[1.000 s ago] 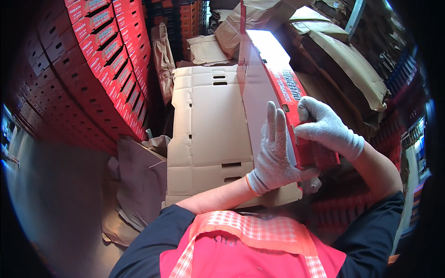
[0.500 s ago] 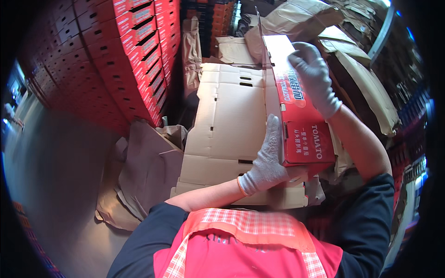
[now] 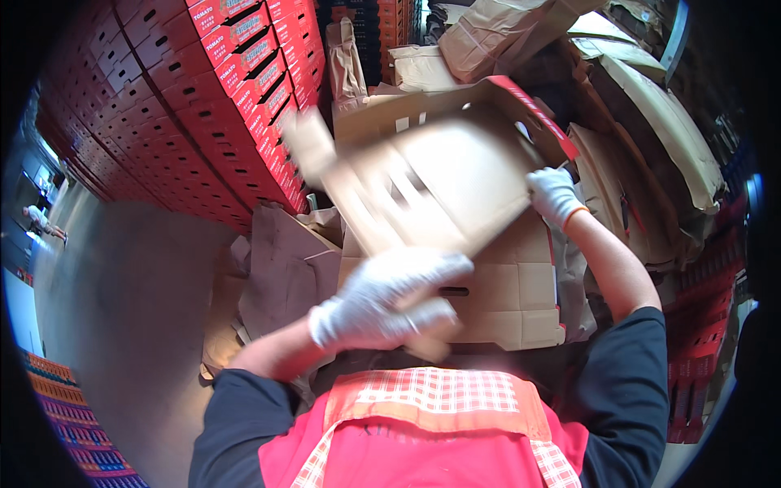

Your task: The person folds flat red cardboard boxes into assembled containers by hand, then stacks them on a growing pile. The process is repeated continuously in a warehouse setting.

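A part-folded cardboard box (image 3: 476, 183), plain brown inside with a red outer strip on its right side wall, is tilted in front of me and blurred by motion. In a white knitted glove, my right hand (image 3: 555, 195) is closed on its right near corner. My left hand (image 3: 386, 297), also gloved and smeared, is at the near left edge with fingers stretched out and thumb apart. Whether it touches the box is hard to tell. Beneath lies a flat brown cardboard blank (image 3: 504, 301) with slots, partly hidden by the box.
Tall stacks of red printed boxes (image 3: 244, 89) rise at the left. Brown paper-wrapped bundles (image 3: 651, 122) lie at the right, and another wrapped bundle (image 3: 496, 37) is behind. Crumpled brown paper (image 3: 289, 268) lies left of the blank. Farther left, a person (image 3: 45, 224) is on the grey floor.
The box has turned from its red printed outside to its brown inside and opened out leftward. My right hand has come down and nearer; my left hand has moved left.
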A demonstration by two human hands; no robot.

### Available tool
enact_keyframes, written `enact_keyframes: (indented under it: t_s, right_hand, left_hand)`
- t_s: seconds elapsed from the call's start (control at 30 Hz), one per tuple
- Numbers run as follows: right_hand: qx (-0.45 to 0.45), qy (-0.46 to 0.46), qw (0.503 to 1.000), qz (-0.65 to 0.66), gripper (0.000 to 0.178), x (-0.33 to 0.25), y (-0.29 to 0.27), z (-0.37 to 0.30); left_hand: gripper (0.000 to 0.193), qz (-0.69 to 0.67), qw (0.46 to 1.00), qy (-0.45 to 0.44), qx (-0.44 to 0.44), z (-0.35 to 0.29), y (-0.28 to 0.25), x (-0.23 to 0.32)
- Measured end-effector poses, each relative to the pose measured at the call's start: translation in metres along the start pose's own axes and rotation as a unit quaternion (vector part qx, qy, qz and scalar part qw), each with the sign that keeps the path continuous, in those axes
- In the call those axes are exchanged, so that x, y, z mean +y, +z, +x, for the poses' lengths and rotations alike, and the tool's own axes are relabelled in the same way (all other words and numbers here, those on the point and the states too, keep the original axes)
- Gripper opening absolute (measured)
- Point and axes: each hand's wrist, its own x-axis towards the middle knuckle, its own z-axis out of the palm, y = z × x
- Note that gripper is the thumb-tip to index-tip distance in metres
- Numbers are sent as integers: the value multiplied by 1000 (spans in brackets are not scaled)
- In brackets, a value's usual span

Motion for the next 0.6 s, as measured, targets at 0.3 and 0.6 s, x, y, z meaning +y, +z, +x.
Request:
enact_keyframes:
  t_s: [0.3, 0.6]
  right_hand:
    - [-9, -261, 960, 106, 60, -23, 30, -158]
    - [242, 2, 905, 350, 60, -30, 14, -148]
  left_hand:
    - [83, 495, 788, 173, -322, -1, -41, -143]
    - [29, 289, 955, 15, -56, 79, 7, -136]
